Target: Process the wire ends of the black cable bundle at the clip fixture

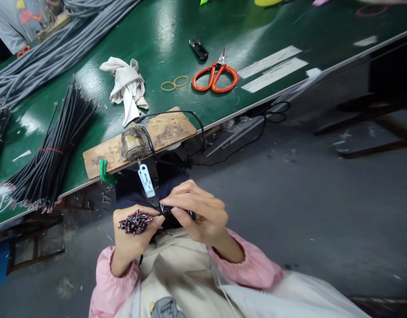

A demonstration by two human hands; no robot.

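Observation:
My left hand (133, 240) is closed round a bundle of thin black cables (136, 221), whose stripped red, white and black wire ends poke out of the fist. Just to its right, my right hand (198, 212) pinches the fine wire ends (162, 206) of one cable between thumb and fingers, close to the left thumb. Both hands are low over my lap. Beyond them, a light blue clothespin (146, 181) hangs on the shaft of a small motor (134, 142) fixed to a wooden board (170, 128) at the table edge.
On the green table (150, 57) lie orange-handled scissors (215, 77), black snips (198, 48), rubber bands (175, 83), a crumpled cloth (126, 84) and tied black cables (51, 150). Long grey cables (58, 53) run at the back left, near another person's sleeve (5, 28). A green clamp (106, 172) grips the board.

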